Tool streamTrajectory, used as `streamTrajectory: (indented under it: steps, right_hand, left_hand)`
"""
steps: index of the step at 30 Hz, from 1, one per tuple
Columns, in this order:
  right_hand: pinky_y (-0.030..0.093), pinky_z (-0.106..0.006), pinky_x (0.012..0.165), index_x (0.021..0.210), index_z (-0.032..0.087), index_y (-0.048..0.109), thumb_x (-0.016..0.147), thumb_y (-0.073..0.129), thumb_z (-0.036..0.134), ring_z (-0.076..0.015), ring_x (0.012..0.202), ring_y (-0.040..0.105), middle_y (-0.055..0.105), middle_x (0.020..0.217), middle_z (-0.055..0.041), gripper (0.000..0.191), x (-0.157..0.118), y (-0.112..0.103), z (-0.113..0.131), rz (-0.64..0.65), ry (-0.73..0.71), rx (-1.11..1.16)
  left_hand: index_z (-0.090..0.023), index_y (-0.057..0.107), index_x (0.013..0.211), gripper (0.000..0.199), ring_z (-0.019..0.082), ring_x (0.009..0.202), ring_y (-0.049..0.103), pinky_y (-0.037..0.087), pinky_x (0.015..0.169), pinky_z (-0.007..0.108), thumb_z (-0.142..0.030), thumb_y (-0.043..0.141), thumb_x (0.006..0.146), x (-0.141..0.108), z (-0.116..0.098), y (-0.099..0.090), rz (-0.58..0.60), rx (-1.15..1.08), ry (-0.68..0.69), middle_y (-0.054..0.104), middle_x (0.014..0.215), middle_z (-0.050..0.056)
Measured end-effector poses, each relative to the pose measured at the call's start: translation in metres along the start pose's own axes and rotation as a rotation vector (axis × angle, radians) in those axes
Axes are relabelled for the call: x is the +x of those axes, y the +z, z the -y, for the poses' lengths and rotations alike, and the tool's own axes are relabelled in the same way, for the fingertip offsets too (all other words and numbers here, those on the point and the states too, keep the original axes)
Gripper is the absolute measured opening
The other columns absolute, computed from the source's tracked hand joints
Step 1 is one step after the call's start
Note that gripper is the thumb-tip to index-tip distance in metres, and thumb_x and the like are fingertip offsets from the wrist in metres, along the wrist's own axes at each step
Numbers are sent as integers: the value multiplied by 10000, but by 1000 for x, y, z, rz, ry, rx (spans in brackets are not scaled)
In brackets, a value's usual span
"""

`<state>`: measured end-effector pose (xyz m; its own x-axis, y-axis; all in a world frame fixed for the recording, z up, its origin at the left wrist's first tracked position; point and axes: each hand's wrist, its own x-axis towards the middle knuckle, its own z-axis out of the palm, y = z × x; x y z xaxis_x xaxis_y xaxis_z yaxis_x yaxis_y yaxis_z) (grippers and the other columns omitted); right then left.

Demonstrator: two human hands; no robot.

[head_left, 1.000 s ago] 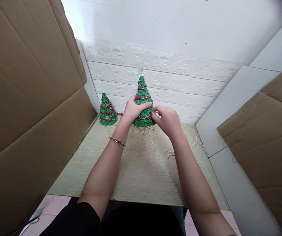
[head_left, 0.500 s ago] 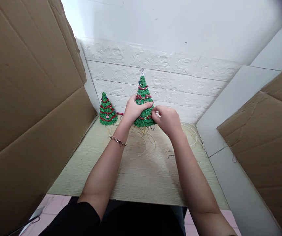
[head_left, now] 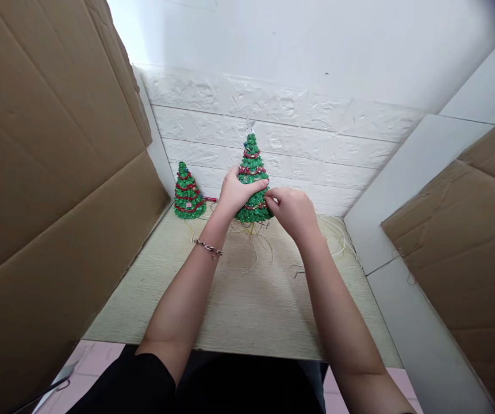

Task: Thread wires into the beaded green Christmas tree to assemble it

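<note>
A green beaded tree (head_left: 253, 198) with red garlands and a clear topper stands upright at the back of the table. My left hand (head_left: 236, 191) is wrapped round its left side, the thumb lying across its front. At the tree's lower right side, my right hand (head_left: 290, 208) is closed in a pinch, fingertips against the green surface; whatever is between them is too small to make out. Thin yellow and white wires (head_left: 253, 233) spread out from under the tree. A smaller green tree (head_left: 189, 195) with red garlands stands to the left.
A red pen-like object (head_left: 211, 199) lies between the trees. Loose white wire (head_left: 337, 236) is at the back right, and a small bent metal piece (head_left: 299, 273) lies near my right forearm. Cardboard panels (head_left: 122, 218) (head_left: 458, 230) flank the wooden table (head_left: 256, 310).
My right hand has shifted slightly left, its fingertips now closer against the tree. The held tree has tilted or moved very slightly to the right at its top.
</note>
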<state>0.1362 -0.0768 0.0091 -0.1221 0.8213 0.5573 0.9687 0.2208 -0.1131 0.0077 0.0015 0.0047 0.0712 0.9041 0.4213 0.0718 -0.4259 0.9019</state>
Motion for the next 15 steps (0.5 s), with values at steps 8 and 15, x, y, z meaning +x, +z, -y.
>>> streamTrajectory:
  steps: [8,15]
  right_hand:
    - [319,-278,605,773,161,498,902,415,99,-195,697,528,562,737,-46,166,0,3,0,-53,-63,149]
    - [263,-270,546,868,181,439,918,330,148,-199,635,477,507,701,-35,124,-1,5,-1,-94,6,250]
  left_hand:
    - [-145,585,847,415,236,876,587,456,816,380,-351,790,551,0,1,0,12,-14,16,640,928,102]
    - [-147,600,856,432,234,896,594,466,826,367,-361,800,539,1,3,-1,25,-61,16,644,930,88]
